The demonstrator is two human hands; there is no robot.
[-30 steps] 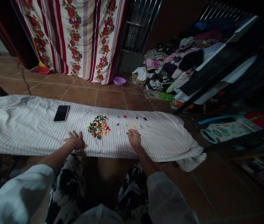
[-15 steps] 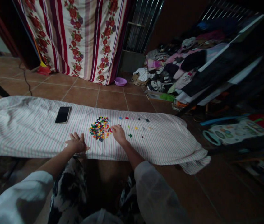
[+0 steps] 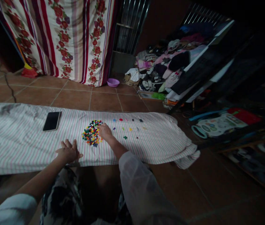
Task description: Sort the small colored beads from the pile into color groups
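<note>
A pile of small, many-coloured pieces (image 3: pixel 90 135) lies on a striped cloth (image 3: pixel 158 147). My right hand (image 3: pixel 105 132) reaches over the pile's right side, fingers drawn together and pointing down; anything between the fingertips is too small to make out. To its right, little single-colour groups are spread apart, among them red pieces (image 3: pixel 120 119), light blue pieces (image 3: pixel 114 120), yellow pieces (image 3: pixel 130 129) and dark green pieces (image 3: pixel 125 137). My left hand (image 3: pixel 68 152) rests on the cloth left of the pile, open with fingers spread and holding nothing.
A phone (image 3: pixel 52 121) lies on the cloth at the left. Beyond on the tiled floor are a purple basin (image 3: pixel 113 82), a red broom head (image 3: pixel 29 72) under a flowered curtain (image 3: pixel 76 40), and a heap of clothes (image 3: pixel 162 65). A dark bar slants at the right.
My right hand has moved left from the pile's right edge to over its pieces, uncovering a small dark blue group. My left hand stays spread on the cloth. The view has shifted right.
</note>
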